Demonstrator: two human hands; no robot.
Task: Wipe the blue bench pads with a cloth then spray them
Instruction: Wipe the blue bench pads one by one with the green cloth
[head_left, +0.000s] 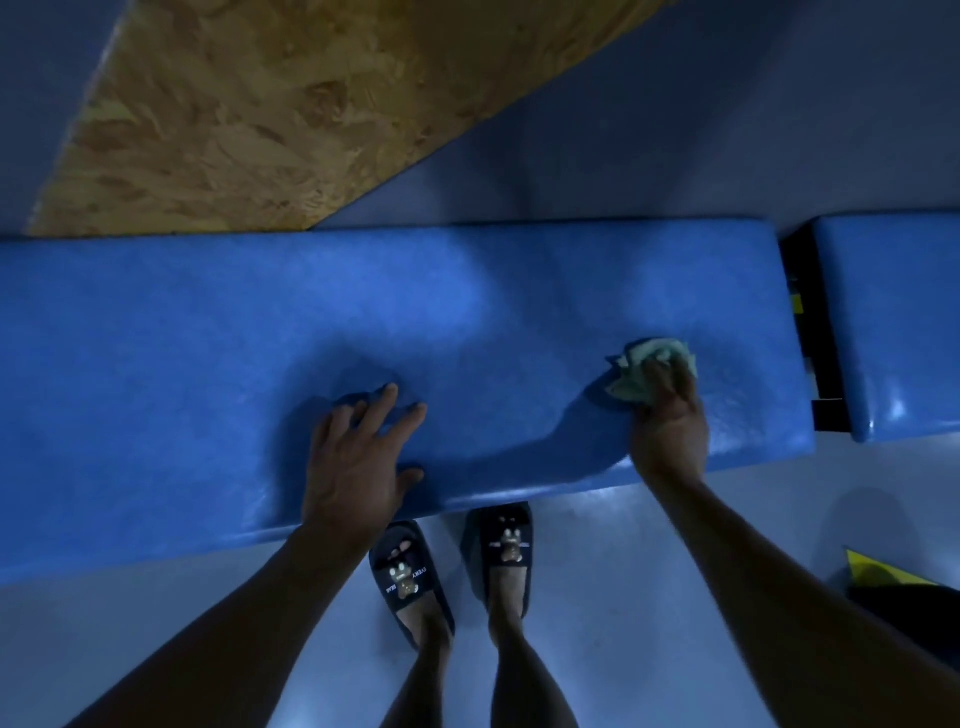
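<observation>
Two bare forearms reach forward from the near edge of the view, above a pair of dark slippers with bear motifs (452, 566) on the pale floor. Ahead, the long blue padded vinyl bench pad (208, 364) runs left to right. The left hand (358, 457) rests on it with fingers spread and straight, holding nothing, apparently bracing. The right hand (670, 421) curls its fingers round a crumpled pale green cloth (649, 374) and presses it onto the pad near its right end. A second, shorter blue pad (893, 322) lies just right of the first, across a dark gap. No spray bottle shows. Far behind stands a slanted chipboard panel (249, 104).

The cloth looks light and limp, so bunching it in the fist seems the sound hold. The pad's surface looks glossy and cushioned, likely yielding slightly under pressure and slick once sprayed.
</observation>
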